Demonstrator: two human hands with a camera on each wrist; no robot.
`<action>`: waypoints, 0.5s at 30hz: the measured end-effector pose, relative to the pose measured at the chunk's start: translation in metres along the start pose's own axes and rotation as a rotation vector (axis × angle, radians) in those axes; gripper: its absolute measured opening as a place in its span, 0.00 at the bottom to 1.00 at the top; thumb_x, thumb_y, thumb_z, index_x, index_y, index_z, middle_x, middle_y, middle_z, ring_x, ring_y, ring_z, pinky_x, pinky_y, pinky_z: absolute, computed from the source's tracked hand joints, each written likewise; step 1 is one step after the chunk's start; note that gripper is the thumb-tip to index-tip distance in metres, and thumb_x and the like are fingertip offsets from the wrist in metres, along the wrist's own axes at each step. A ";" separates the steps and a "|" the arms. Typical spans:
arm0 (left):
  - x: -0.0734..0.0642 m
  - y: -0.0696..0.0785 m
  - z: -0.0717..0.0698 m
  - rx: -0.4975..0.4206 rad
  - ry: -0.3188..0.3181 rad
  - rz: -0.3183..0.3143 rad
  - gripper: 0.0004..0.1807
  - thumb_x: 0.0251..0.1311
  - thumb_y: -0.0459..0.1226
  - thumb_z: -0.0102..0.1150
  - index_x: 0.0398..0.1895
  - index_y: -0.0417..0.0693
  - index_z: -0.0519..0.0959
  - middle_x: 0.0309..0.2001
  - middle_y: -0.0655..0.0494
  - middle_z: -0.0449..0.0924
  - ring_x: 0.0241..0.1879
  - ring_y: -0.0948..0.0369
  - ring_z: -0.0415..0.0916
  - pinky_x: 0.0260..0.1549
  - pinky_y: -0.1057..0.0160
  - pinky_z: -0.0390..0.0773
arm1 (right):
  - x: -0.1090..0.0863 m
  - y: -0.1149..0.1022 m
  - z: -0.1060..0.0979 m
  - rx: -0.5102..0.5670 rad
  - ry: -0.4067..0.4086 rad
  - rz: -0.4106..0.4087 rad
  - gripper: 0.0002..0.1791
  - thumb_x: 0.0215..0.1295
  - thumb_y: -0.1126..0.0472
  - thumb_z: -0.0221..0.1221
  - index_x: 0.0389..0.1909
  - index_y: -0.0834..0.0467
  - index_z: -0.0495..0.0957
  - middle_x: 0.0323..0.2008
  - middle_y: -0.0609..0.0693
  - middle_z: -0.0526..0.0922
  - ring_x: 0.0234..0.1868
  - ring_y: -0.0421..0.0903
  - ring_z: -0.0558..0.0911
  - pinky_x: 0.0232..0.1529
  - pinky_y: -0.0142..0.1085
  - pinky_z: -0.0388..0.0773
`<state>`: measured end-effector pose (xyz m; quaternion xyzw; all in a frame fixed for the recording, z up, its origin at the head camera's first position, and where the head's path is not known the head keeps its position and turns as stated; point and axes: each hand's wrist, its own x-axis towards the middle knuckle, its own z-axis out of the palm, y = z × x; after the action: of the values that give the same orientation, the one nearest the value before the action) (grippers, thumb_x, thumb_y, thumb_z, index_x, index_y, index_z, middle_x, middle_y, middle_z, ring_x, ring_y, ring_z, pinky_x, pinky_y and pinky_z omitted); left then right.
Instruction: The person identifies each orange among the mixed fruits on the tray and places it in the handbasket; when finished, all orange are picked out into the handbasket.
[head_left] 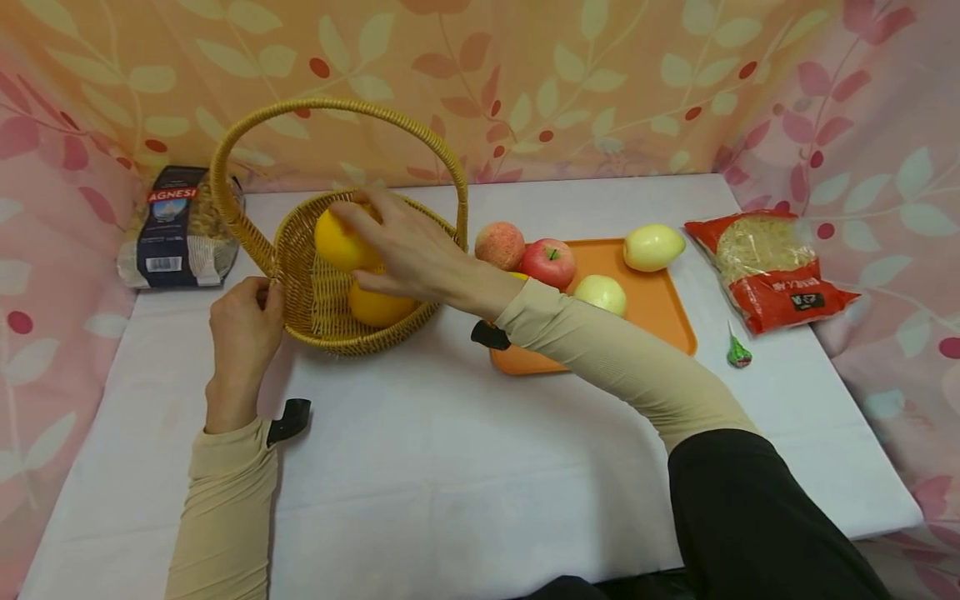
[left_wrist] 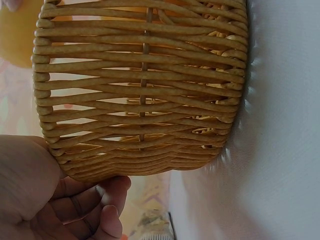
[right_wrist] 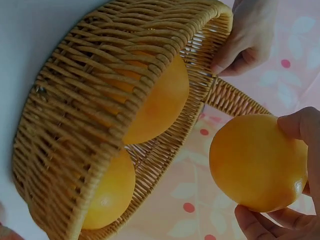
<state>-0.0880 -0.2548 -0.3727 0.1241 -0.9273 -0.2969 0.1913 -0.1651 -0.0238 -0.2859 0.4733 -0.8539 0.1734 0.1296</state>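
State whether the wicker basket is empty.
Not empty: the basket holds two yellow-orange fruits, visible inside it in the right wrist view.

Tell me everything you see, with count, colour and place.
Table: 1, white, centre
Basket: 1, golden, table's left half
Round fruits: 3, orange, two in basket, one held above
Tray: 1, orange, right of basket
Peach: 1, pinkish, tray's far left corner
Apple: 1, red, on tray
Pale fruits: 2, yellowish, tray's middle, far right corner
Yellow fruit: 1, yellow, partly hidden beside apple
Agnesi bag: 1, blue, clear, far left
Red bag: 1, red, clear, far right
Wrapped sweet: 1, green, near red bag
Fabric: count unclear, orange and pink, back and sides
Clothing: count unclear, beige and black, arms, bottom edge
Wrist pieces: 2, black, both wrists
Left hand: 1, bare, gripping basket rim
Right hand: 1, bare, gripping round fruit
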 end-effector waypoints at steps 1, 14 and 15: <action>0.000 0.000 0.000 0.000 -0.002 -0.001 0.18 0.69 0.37 0.48 0.45 0.28 0.80 0.34 0.32 0.81 0.31 0.43 0.75 0.28 0.57 0.66 | 0.002 0.000 0.001 0.003 -0.004 0.006 0.35 0.60 0.48 0.60 0.66 0.57 0.65 0.64 0.58 0.67 0.52 0.51 0.77 0.56 0.39 0.75; 0.000 -0.001 0.000 0.006 -0.009 0.013 0.19 0.69 0.38 0.49 0.46 0.27 0.80 0.34 0.32 0.81 0.31 0.45 0.76 0.24 0.72 0.60 | 0.026 0.003 0.013 -0.160 -0.082 0.071 0.35 0.64 0.46 0.56 0.69 0.53 0.62 0.63 0.56 0.71 0.60 0.54 0.74 0.55 0.40 0.77; 0.000 -0.001 0.000 0.006 -0.008 0.013 0.19 0.69 0.37 0.49 0.46 0.27 0.80 0.34 0.32 0.81 0.31 0.45 0.76 0.24 0.70 0.61 | 0.029 0.004 0.013 -0.174 -0.094 0.073 0.34 0.65 0.45 0.56 0.69 0.53 0.62 0.63 0.56 0.71 0.61 0.54 0.74 0.56 0.39 0.76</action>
<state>-0.0879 -0.2561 -0.3732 0.1174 -0.9297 -0.2935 0.1891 -0.1839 -0.0491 -0.2872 0.4364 -0.8875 0.0806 0.1237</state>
